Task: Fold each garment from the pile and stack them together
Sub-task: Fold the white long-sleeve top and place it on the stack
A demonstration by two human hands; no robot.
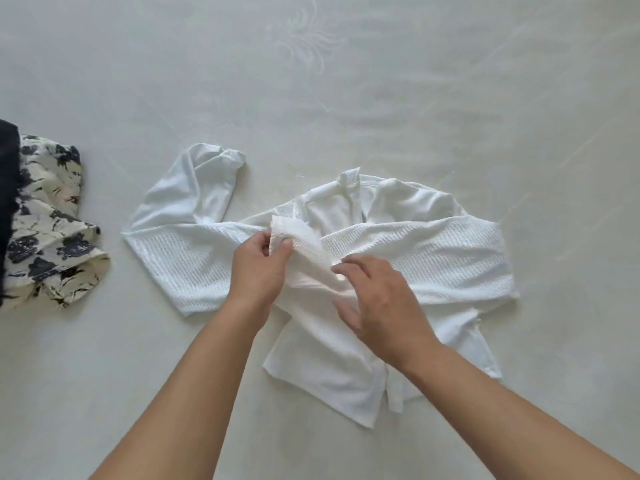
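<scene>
Shirt (433, 258) (white) under both hands; left hand (258, 268) pinches its fold

Pale cream bedsheet (381, 81), faint embossed floral pattern, soft wrinkles, even daylight.

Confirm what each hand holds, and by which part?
Left hand pinches a raised flap of the white shirt near its middle, thumb and fingers on the flap's edge. Right hand holds nothing; its spread fingers lie over the shirt.

Matt ribbed white cloth shirt (415, 258), smooth printed floral fabric (52, 223), faintly sheened pale bedsheet (346, 81)
</scene>
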